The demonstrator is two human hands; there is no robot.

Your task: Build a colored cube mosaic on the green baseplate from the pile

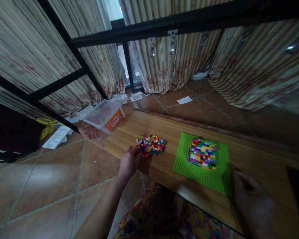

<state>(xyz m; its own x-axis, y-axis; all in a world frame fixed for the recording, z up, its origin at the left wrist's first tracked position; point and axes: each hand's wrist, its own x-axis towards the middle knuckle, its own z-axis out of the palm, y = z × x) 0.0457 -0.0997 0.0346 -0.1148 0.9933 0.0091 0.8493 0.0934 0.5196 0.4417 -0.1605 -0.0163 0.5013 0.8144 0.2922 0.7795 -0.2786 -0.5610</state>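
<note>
Lower right, right hand [254,199] steadies green baseplate [201,162], fingers loosely curled; left hand [129,162] fingers pinch into brick pile [151,145] mid-frame on the bench [251,156].

Wooden board [251,152] runs from centre to right, lying on tiled floor [40,186]. On board, left part: pile of small bricks [151,145]. Right of pile, apart from it: baseplate [201,166], with block of built bricks [203,153] on its far half. Left hand [129,162] at near-left edge of pile, fingers touching it. Right hand [254,199] on board, near-right of baseplate, just beside its corner. Plastic box [105,116] on floor, far-left of board. Curtains [164,66] behind all, papers [184,100] on floor before them.
</note>
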